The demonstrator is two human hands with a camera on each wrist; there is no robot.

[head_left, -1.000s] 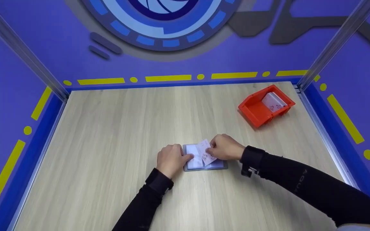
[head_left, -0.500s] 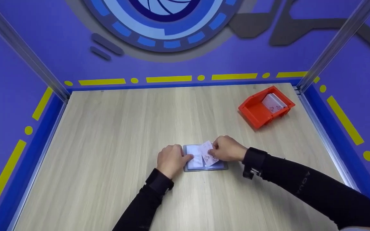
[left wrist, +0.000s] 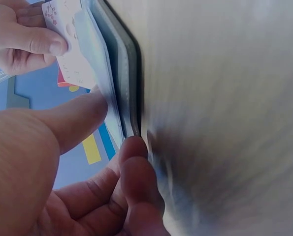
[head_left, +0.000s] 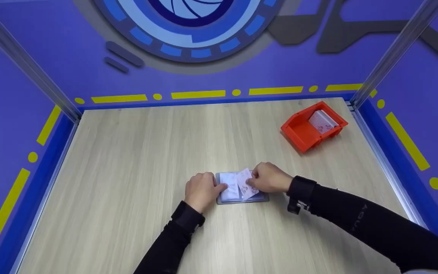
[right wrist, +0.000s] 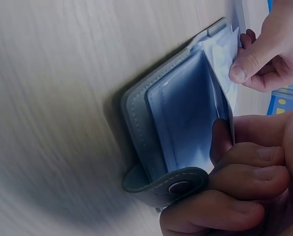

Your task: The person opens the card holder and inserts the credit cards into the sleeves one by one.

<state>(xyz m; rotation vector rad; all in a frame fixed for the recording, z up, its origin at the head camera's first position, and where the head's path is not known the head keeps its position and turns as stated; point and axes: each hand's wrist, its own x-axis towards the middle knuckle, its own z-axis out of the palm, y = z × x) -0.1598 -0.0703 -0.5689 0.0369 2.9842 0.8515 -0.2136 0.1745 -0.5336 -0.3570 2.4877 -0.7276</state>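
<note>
As your left hand (head_left: 201, 191) pinches the card holder (head_left: 231, 191) beside it, presumably for steadiness, your right hand (head_left: 271, 178) grips a tilted card (head_left: 244, 184) by one edge, its free end over the card holder.

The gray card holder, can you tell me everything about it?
This card holder is gray and leather-looking, with stitched edges, see-through sleeves and a strap with a round snap. It lies open on the table. The left hand's fingers grip its left side; a flowered card, held by the right hand, slants over the sleeves.
</note>
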